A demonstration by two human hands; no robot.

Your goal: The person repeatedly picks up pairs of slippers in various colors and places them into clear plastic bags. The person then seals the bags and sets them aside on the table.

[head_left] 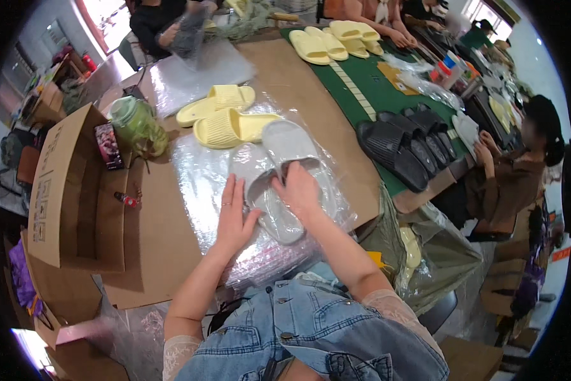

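A pair of grey slippers lies side by side, toes away from me, on a stack of clear plastic bags. My right hand grips the pair between the two footbeds, its curled fingertips partly hidden at the strap openings. Against the outer edge of the left slipper rests my left hand, fingers stretched out and a ring on one of them. Just beyond the grey pair, two pale yellow slippers lie on the same bags, pointing different ways from the grey ones.
To the left stand an open cardboard box, a green jar and a phone-like dark card. Black slippers and more yellow slippers sit on a green mat at right. A co-worker handles a slipper there; others work at the far side.
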